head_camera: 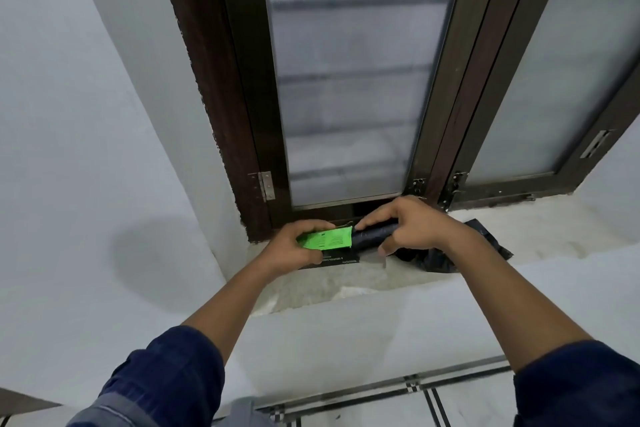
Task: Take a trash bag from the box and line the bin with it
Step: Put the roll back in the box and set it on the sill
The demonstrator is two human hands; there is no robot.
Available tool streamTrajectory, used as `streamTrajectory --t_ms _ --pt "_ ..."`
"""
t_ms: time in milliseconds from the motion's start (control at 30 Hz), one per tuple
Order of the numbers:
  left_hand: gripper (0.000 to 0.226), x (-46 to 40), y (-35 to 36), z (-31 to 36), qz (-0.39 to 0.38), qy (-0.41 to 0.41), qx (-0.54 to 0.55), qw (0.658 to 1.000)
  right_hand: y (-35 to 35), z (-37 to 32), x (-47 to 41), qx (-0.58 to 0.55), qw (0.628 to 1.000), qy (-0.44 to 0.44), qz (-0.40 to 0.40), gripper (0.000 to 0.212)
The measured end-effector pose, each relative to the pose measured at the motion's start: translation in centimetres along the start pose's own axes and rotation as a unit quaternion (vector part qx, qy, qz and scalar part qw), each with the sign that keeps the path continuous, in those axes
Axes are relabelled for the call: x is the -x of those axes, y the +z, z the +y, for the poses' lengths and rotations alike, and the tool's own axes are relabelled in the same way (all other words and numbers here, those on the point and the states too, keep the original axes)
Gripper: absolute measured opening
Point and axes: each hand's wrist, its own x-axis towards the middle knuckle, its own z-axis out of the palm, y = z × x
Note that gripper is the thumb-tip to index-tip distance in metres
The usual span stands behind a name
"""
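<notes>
On the stone window sill (346, 282), my left hand (294, 246) grips a small green and black trash bag box (325, 240). A black roll of trash bags (372, 236) sticks out of the box's right end. My right hand (412, 225) is closed over that roll, thumb below and fingers on top. A loose crumpled black bag (450, 258) lies on the sill right behind my right hand and wrist, partly hidden by them. No bin is in view.
A dark brown window frame (242, 135) with frosted glass panes rises directly behind the hands. White walls flank the sill on the left and below. Tiled floor with dark lines (415, 388) shows at the bottom.
</notes>
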Motion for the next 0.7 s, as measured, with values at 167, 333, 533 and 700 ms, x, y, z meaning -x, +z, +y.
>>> streamTrajectory --t_ms 167,333,533,700 --pt "0.063 -0.2 0.4 0.8 -0.035 -0.001 0.006 0.999 1.1 -0.3 -0.5 -0.047 0.998 -0.022 0.026 0.042" --pt "0.061 0.0 -0.2 0.9 -0.035 -0.019 0.035 0.999 1.1 0.8 -0.2 -0.198 0.979 0.026 0.040 0.044" --pt "0.056 0.2 -0.1 0.8 -0.047 -0.033 0.057 0.997 3.2 1.3 -1.0 -0.256 0.961 0.060 0.083 0.046" --pt "0.083 0.3 0.2 -0.1 -0.064 -0.007 -0.015 0.998 4.6 0.8 -1.5 -0.203 0.962 0.070 0.167 0.027"
